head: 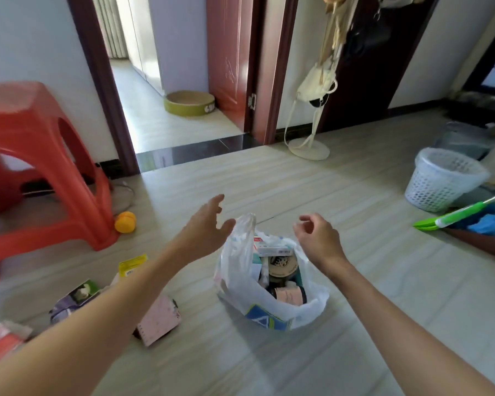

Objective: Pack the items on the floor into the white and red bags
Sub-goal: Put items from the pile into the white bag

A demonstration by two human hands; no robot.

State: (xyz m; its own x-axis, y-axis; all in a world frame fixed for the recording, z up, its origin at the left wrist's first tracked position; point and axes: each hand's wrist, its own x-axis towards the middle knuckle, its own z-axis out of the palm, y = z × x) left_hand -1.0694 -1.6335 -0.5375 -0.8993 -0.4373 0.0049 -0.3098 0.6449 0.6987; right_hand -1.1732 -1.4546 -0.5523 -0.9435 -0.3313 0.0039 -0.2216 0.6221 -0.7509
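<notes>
With the left hand (204,224) spread beside the white bag (269,281) and the right hand (316,238) loosely curled and empty above it, holding the handles wide apart probably suited loading best.

A red plastic stool (40,155) stands at the left, with an orange ball (125,222) on the floor just beside its leg. Through the open doorway lies a round yellow-green pet bed (189,103). A white mesh wastebasket (443,180) sits at the right, near a green-handled broom (457,214). Cream bags (320,81) hang on a floor stand
</notes>
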